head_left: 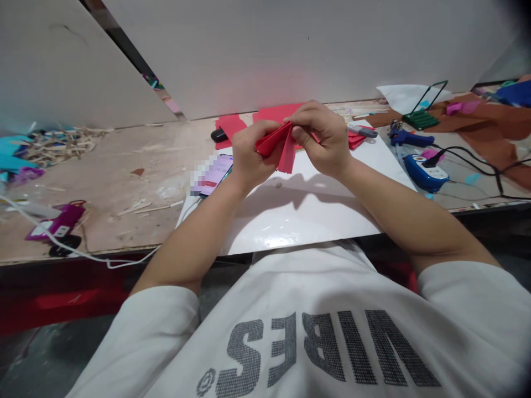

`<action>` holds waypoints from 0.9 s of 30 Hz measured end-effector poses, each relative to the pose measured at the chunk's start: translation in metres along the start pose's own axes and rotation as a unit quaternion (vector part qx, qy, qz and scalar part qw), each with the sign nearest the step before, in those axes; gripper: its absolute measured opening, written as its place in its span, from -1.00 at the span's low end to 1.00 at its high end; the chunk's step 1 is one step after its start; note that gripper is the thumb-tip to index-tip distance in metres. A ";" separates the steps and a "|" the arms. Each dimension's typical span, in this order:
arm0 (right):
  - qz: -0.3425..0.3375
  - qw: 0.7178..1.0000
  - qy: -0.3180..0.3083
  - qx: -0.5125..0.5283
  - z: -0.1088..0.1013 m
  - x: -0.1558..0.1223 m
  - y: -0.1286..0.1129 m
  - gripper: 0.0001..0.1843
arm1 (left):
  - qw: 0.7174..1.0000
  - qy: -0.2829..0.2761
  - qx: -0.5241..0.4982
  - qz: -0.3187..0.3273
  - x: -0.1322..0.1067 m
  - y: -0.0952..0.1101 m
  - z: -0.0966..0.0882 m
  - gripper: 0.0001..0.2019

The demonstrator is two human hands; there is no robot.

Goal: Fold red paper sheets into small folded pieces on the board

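Observation:
Above a white board point(265, 224), both hands hold a piece of folded red paper point(286, 155) whose pleats fan out downward. My left hand point(251, 149) is closed around the left side of the folds. With thumb and fingers, my right hand point(326, 138) pinches the top of the paper. Behind the hands lie more red paper sheets point(276, 112). A grey utility knife point(364, 131) rests on red pieces just right of my right hand. Beside my left forearm is a lit phone point(211, 176), its corner blurred out.
A purple device point(58, 224) with a white cable and a heap of wood sticks point(66, 146) lie at left. On the right are a blue glue gun point(410, 138), a green stand point(421, 117), a blue power socket point(426, 172) and brown paper point(468, 130).

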State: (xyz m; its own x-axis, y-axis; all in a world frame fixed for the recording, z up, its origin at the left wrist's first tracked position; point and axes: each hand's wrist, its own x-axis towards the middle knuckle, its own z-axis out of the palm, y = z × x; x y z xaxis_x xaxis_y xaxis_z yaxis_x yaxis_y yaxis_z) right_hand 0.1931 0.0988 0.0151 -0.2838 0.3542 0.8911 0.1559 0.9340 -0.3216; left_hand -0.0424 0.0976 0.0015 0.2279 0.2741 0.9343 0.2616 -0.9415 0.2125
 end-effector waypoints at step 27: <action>-0.010 0.995 -0.024 -0.094 0.005 -0.016 -0.011 -0.61 | 0.997 0.066 0.044 0.025 0.000 0.023 -0.002 -0.65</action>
State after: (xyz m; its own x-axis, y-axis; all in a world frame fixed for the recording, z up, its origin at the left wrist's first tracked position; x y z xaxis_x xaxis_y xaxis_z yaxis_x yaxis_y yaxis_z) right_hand 0.1906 0.0829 0.0031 -0.3325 0.3408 0.8794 0.3229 0.9172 -0.2333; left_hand -0.0379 0.0752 0.0068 0.1192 0.1929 0.9739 0.3345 -0.9314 0.1435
